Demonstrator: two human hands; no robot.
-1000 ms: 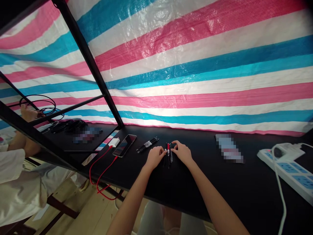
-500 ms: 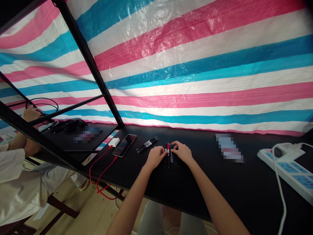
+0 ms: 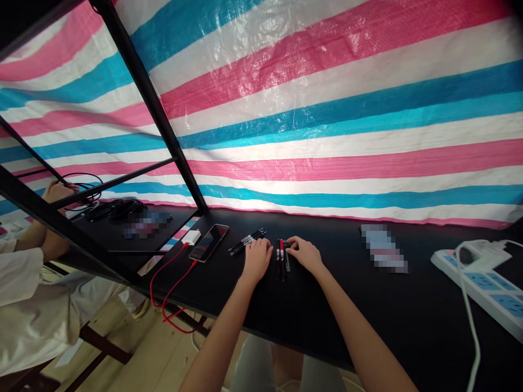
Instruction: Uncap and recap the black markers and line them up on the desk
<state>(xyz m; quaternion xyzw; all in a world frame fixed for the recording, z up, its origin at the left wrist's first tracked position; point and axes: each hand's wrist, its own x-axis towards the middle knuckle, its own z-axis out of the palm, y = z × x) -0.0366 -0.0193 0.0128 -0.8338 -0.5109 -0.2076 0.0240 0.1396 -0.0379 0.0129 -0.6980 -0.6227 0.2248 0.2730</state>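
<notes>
Several pens (image 3: 281, 260), mostly black with one red part, lie side by side on the black desk (image 3: 314, 326) between my hands. My right hand (image 3: 306, 253) rests at their right side, its thumb and forefinger apart and close to the outermost pen; whether they touch it I cannot tell. My left hand (image 3: 257, 260) lies palm down left of this row, fingers spread and nothing seen in them. Just beyond it is a second group of black pens (image 3: 247, 242), placed at a slant and partly covered by its fingers.
Left of the pens are a phone (image 3: 210, 243) and a white charger (image 3: 191, 237) with a red cable (image 3: 167, 298). A blurred packet-like item (image 3: 382, 247) and a white power strip (image 3: 482, 280) lie right. Behind a black frame (image 3: 151, 103), another person's hand (image 3: 59, 191) holds black cable.
My left hand has drawn away from the middle row of pens, leftward, and its fingers have spread. My right hand has barely moved. The other person's hand has shifted slightly right.
</notes>
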